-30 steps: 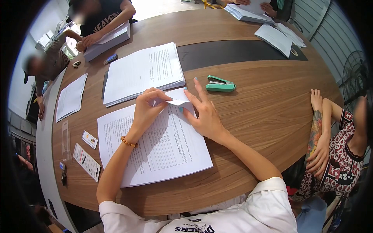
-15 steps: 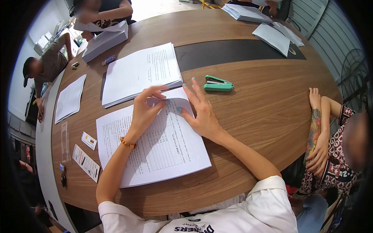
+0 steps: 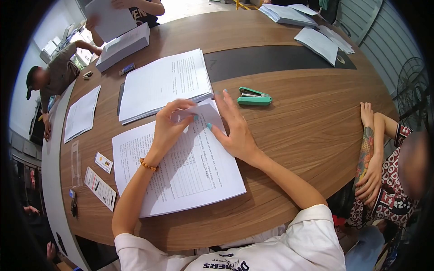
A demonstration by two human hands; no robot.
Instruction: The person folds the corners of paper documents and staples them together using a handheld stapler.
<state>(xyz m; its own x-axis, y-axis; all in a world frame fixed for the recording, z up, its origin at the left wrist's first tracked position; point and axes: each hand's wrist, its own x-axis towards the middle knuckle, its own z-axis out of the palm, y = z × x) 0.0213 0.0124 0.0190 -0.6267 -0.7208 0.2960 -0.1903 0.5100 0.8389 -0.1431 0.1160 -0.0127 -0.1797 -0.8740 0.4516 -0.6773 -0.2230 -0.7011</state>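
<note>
Printed sheets lie in a stack in front of me, with a table printed on the top page. My left hand is at the stack's far edge, thumb and fingers closed on a lifted sheet corner. Beside it, my right hand has its fingers spread and rests over the far right corner of the sheets, its fingertips slightly blurred. Just beyond is a thicker paper stack. A green stapler lies to the right of it.
Two cards and a small dark object lie at left, near loose sheets. A person's tattooed arm rests at the right edge. Across the table, a person holds paper above a thick stack. More papers lie at far right.
My hands have stayed near the sheet corner, with small finger movements. The person across the table has raised a sheet above the thick stack. The view has shifted slightly.
</note>
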